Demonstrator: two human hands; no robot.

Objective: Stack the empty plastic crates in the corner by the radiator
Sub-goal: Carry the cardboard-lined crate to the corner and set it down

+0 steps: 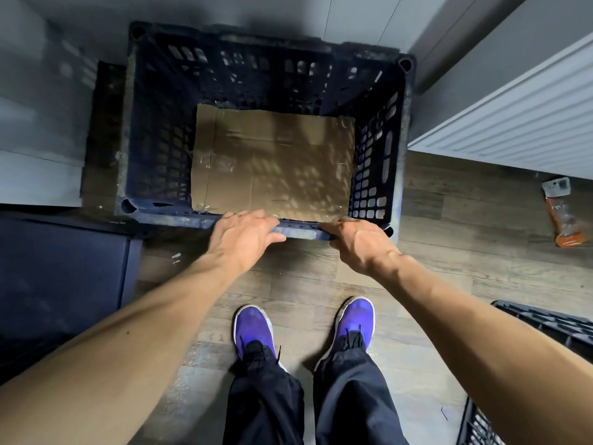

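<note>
A dark blue perforated plastic crate (154,133) stands upright in the corner, with a flat sheet of brown cardboard (272,162) lying on its bottom. My left hand (244,232) rests on the crate's near rim, fingers curled over the edge. My right hand (356,242) grips the same near rim further right, close to the crate's front right corner. The white radiator (513,123) runs along the wall just right of the crate. Another black crate (545,326) shows at the lower right edge, partly hidden by my right forearm.
A dark blue box or cabinet (61,284) sits at the left, close to the crate's front left corner. An orange and clear packet (564,216) lies on the wood floor under the radiator. My purple shoes (253,329) stand on the floor just behind the crate.
</note>
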